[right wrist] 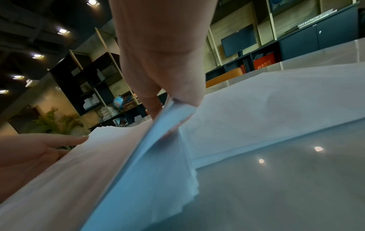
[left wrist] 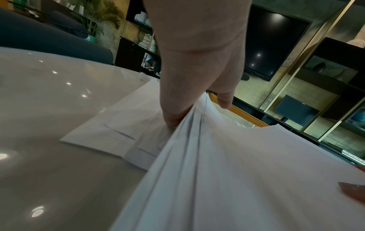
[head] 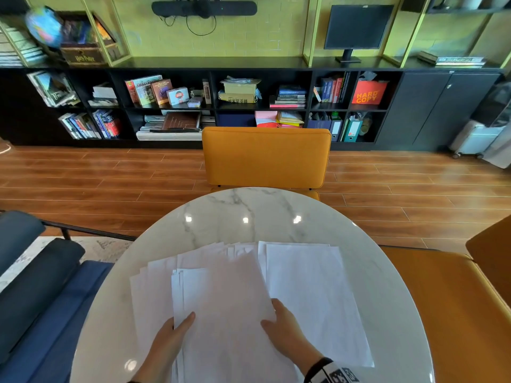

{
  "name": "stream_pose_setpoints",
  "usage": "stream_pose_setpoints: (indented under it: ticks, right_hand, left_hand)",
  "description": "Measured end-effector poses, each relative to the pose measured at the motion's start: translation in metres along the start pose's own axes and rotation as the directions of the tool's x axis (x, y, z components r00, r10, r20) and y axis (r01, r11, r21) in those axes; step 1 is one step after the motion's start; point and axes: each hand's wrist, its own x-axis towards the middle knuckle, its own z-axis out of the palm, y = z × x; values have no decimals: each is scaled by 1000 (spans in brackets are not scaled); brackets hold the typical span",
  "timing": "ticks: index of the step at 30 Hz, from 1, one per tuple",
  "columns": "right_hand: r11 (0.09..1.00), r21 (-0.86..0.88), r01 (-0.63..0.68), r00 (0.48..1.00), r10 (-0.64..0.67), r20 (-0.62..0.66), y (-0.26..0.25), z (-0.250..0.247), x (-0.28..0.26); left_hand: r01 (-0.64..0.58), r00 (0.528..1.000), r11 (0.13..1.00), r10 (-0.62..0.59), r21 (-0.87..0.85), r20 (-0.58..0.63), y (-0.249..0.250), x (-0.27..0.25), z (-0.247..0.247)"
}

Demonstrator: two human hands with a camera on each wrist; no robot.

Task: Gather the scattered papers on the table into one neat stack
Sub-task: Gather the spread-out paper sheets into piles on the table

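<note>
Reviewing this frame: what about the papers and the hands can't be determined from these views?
- Sheet count: papers overlap in head view.
- Left hand fingers under the bundle: hidden by sheets, every view.
- Bundle's near edge: cut off by the head view's bottom edge.
- Any print on sheets: motion blur in both wrist views.

Head view: bright, even light; three ceiling-light reflections glare on the glossy worktop (head: 249, 214). Wide-angle distortion bends the shelves (head: 193, 106) at the edges. Wrist views: dimmer, bluish, with papers (left wrist: 247, 179) motion-blurred and out of focus close to the lens.
</note>
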Motion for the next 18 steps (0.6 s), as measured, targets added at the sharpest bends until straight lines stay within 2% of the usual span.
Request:
stream_pose_setpoints:
  ticks: [2,5,6,8,10,12,15,18]
  right_hand:
    - [1000,31,0,999,-1,42,-1,5,0]
    - [1000,-6,-8,997,8,77,0,9,1]
    - [999,-41,-11,999,13,45,2,6,2]
    - [994,-111,-22,991,6,-136,12,-8,5]
    - [973,-198,-116,931,37,-362,25,-32,6]
    - [922,-243,-302,849,144,-509,38,-60,4]
    - [843,-198,-500,764,322,-559,55,-89,1]
    - [816,-182,-549,741,375,-557,62,-96,2]
  left_hand:
    - [19,1000,999,-20,-47,-12,-3,1,-1]
    - [-30,999,998,29,-47,-26,-7,0,-4]
    - [-46,998,998,45,-37,-39,-9,0,-5]
    - [-94,993,995,92,-26,-80,-8,-1,-5]
    - [-131,986,990,126,-43,-109,-4,-5,-9]
    - [-171,977,984,163,-56,-136,0,-5,-18]
    - [-213,966,975,200,-68,-161,1,1,-40]
    - [-192,959,980,178,-48,-219,-3,10,-62]
